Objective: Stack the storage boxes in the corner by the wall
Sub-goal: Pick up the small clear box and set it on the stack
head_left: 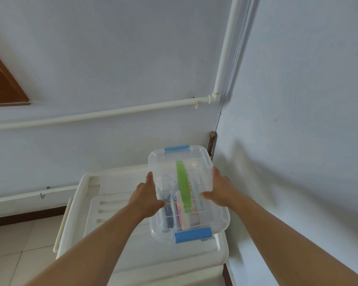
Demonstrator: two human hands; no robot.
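Observation:
A small clear storage box (196, 180) with blue end clips and a green lid handle is held over the right part of a large white storage box (132, 250) standing in the corner. My left hand (147, 197) grips its left side and my right hand (219, 190) grips its right side. Small items show through the clear lid. Whether the small box touches the white lid below, I cannot tell.
Two pale walls meet at the corner (217, 124) just behind the boxes. A white pipe (103, 114) runs along the back wall and up the corner. A brown wooden frame (4, 83) is at the left. Tiled floor (19, 248) lies to the left.

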